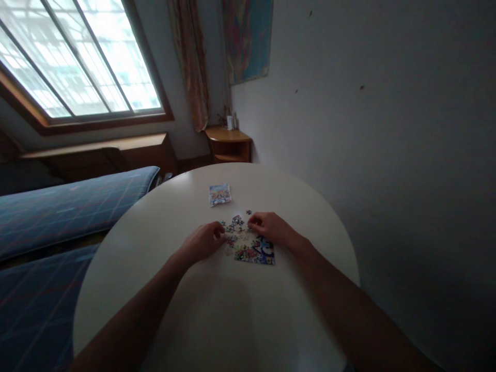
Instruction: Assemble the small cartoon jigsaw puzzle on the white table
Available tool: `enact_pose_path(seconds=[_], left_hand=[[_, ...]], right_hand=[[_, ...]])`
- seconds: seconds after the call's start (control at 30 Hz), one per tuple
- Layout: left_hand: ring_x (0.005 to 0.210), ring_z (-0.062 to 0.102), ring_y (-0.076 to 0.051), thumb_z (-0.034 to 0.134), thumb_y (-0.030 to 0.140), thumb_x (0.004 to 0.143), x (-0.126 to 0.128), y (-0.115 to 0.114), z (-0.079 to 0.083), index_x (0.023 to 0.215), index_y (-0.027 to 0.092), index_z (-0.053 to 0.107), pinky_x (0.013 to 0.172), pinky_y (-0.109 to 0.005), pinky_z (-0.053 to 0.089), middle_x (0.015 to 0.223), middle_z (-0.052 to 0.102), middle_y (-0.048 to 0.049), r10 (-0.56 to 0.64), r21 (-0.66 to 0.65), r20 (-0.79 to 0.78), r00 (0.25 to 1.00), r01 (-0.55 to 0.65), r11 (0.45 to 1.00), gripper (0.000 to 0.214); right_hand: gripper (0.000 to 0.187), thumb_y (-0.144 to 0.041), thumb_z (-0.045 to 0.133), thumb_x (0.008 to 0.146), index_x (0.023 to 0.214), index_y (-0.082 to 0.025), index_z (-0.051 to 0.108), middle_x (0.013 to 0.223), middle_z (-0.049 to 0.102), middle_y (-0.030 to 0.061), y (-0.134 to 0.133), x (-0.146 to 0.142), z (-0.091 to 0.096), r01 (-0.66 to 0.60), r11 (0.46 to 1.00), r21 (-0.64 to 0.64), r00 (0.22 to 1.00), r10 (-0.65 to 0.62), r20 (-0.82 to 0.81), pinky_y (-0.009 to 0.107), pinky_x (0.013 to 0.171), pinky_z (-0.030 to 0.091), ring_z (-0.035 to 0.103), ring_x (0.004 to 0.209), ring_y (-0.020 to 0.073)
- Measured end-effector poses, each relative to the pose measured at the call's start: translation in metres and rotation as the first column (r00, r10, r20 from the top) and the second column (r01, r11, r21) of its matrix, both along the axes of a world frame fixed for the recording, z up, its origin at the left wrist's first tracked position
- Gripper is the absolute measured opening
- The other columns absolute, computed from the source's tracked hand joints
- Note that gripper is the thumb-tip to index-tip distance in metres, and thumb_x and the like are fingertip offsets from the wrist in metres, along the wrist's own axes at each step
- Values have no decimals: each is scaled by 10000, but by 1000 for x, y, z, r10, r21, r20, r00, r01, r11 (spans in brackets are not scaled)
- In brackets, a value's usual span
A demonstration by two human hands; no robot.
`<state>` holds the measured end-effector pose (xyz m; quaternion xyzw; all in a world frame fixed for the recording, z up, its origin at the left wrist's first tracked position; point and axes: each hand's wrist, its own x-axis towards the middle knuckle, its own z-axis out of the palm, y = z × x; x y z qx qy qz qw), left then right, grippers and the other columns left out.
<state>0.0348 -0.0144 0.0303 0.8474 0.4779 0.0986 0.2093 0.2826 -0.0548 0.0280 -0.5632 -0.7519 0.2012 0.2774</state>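
A partly joined colourful jigsaw puzzle (250, 244) lies near the middle of a round white table (163, 227). My left hand (203, 240) rests at the puzzle's left edge, fingers curled and pinched against the pieces there. My right hand (269, 227) sits at the puzzle's upper right, fingers bent and pressing on its top pieces. What either pinch holds is too small to name. A single loose piece (248, 212) lies just beyond my right hand. A small picture card (219, 195) lies farther back on the table.
A bed with a blue checked cover (58, 212) runs along the left. A wooden corner shelf (228, 142) stands behind the table under a curtain and wall map. The grey wall is close on the right. A large window lights the back left.
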Motion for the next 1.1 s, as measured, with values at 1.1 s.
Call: enact_pose_path(seconds=[1.1], left_hand=[[855,648,-197,606,188,863,20,-15,4,851,215,673,808,-314,488,936,693,-38,-20,269,208,978,-38,962,73]], right_hand=[[221,-343,655,884,1025,-203,752,1008,746,60,3,-7,-3,-59,997,47,958,70,-278,296,797,492,676,884,169]])
